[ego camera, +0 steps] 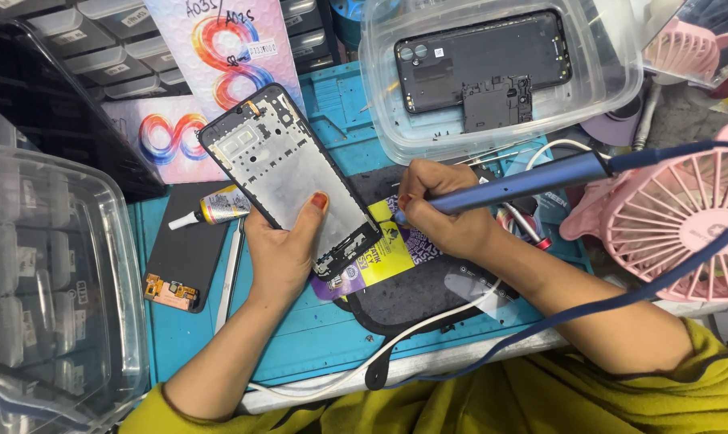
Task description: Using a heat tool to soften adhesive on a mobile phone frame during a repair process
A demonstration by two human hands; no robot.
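Note:
My left hand (282,249) holds an opened phone frame (288,177) tilted up from the blue mat, thumb on its lower right side. The frame shows bare grey metal inside a black rim. My right hand (444,213) grips a blue pen-shaped powered tool (533,181) with a blue cable, its tip pointing left near the frame's lower edge. Under both hands lies a yellow and purple packet (384,253) on a black pad (428,293).
A clear plastic tub (621,72) at the back holds a black phone back and a small board. A pink fan (677,213) stands at right. A glue tube (215,206), a dark screen panel (189,245), a white cable and colourful boxes surround the blue mat (300,329). Another clear tub (99,273) sits left.

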